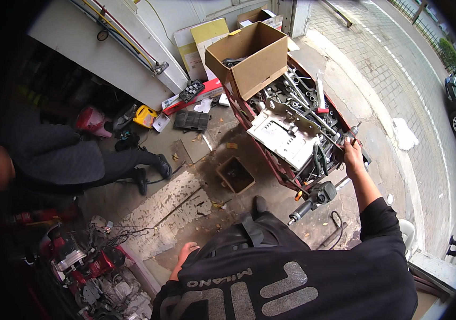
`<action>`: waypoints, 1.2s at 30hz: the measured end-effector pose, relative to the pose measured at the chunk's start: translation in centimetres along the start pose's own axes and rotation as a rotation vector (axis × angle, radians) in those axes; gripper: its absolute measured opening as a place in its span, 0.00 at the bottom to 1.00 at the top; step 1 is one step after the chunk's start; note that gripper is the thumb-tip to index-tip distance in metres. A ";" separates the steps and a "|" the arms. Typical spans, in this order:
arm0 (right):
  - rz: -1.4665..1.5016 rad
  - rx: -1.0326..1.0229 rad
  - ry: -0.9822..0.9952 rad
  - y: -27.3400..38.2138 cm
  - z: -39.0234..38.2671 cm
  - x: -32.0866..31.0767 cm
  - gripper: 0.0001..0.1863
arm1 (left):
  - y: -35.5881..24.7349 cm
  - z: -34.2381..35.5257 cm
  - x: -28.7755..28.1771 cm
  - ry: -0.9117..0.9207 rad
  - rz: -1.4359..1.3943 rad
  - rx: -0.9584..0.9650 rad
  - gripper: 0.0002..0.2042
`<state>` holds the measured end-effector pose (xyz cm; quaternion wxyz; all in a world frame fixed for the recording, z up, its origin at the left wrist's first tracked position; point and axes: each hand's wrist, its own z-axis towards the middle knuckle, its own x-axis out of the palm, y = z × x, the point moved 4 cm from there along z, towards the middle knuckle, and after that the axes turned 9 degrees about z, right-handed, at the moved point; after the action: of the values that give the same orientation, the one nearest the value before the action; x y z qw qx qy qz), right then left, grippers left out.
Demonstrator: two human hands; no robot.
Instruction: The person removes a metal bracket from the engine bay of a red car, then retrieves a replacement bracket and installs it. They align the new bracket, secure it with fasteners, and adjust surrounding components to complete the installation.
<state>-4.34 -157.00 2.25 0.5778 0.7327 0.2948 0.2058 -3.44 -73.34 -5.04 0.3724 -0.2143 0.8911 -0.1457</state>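
Observation:
My right hand (pixel 352 156) is closed around a cordless drill (pixel 353 132) at the right edge of a red tool cart (pixel 286 180). The drill's metal nose and bit point away from me, and its dark base shows beside my wrist. Hanging low at my left side, my left hand (pixel 187 250) has its fingers loosely extended and nothing visible in it. A second power tool, a black impact wrench (pixel 321 193), hangs at the cart's near end. On the cart lie a white metal plate (pixel 281 136), several wrenches (pixel 294 88) and green-handled pliers (pixel 320 160).
An open cardboard box (pixel 260 58) stands on the cart's far end. A small box (pixel 235 175) sits on the floor. To the left a person in dark clothes (pixel 78 154) crouches, near a partly dismantled red machine (pixel 100 266). Cables (pixel 337 229) lie on the floor.

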 end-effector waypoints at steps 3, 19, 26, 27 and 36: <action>0.052 -0.030 -0.141 3.7 -2.8 -0.2 0.19 | -0.4 0.2 -0.6 -0.009 -0.037 -0.017 0.23; 0.043 -0.430 0.773 26.7 -29.3 30.0 0.12 | 5.9 -10.2 -10.5 -0.186 -0.898 -0.049 0.20; 0.072 -0.330 1.365 23.9 -49.3 50.0 0.07 | 12.2 -24.8 -19.2 -0.882 -0.800 0.310 0.26; 0.136 -0.315 1.474 23.7 -51.9 52.2 0.06 | 13.5 -26.0 -19.6 -0.848 -0.869 0.272 0.28; 0.025 -0.536 1.778 25.8 -67.6 68.9 0.10 | 24.2 -31.8 -17.3 -0.996 -1.258 0.128 0.23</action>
<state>8.35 -65.89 41.25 0.2872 0.1507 0.5639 0.7595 -22.22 -40.77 16.81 0.5860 -0.6941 0.3226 -0.2661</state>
